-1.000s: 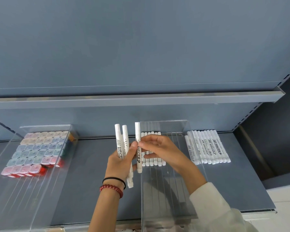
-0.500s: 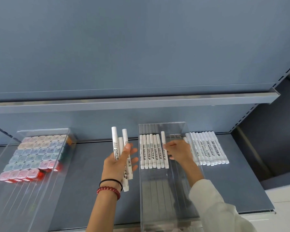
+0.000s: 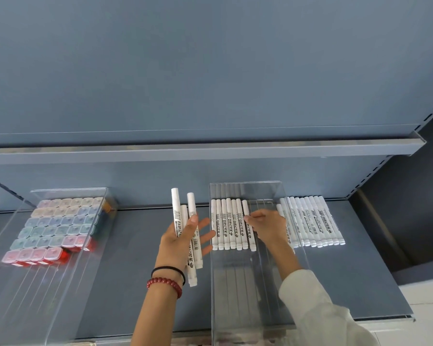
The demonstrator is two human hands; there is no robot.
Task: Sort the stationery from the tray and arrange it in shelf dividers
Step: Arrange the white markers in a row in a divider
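Marker point(image 3: 246, 208): white, black-printed barrel, rightmost of seven in clear divider tray point(image 3: 235, 295).
Right hand point(image 3: 268, 226): curled fingertips pinch it.
Left hand point(image 3: 180, 245): grips three white markers point(image 3: 184, 213), fingers spread.

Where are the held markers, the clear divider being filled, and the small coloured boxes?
held markers point(image 3: 175, 206), head view, barrel of the tallest one.
clear divider point(image 3: 235, 295), head view, bare floor near the front.
small coloured boxes point(image 3: 58, 221), head view, lid in the block's middle.

Marker tally, 2 clear dividers point(image 3: 235, 308)
3 white markers point(image 3: 175, 206) in the left hand point(image 3: 178, 243), 7 in the right-hand divider; outside row partly hidden.
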